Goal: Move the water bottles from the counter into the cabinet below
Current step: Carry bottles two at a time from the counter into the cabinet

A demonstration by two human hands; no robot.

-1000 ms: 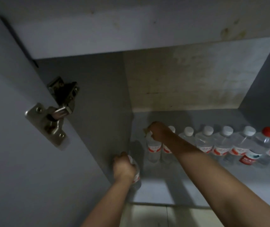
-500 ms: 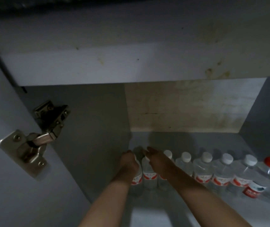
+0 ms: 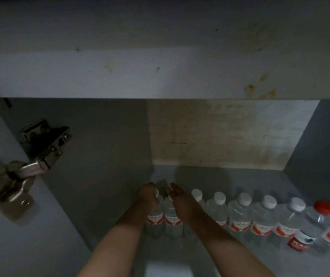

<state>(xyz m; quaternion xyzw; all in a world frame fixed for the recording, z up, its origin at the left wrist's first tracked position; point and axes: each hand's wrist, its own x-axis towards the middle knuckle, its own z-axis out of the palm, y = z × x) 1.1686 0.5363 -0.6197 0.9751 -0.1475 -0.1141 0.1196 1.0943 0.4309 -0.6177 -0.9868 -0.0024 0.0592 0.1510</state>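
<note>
A: Two hands in the grey cabinet (image 3: 104, 156). Left hand (image 3: 147, 194) grips the leftmost clear white-capped water bottle (image 3: 155, 218), upright on the floor, by the left wall.

B: Right?

A: Right hand (image 3: 178, 198) loose, fingers straight, over the second bottle (image 3: 172, 220). Row runs right to a red-capped bottle (image 3: 318, 222).

Head view, close, facing down into cabinet (image 3: 108, 156).

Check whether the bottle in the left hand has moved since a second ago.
Yes. The bottle under the left hand was out in front of the row; it now stands at the row's left end, beside the next bottle, near the cabinet wall.
</note>
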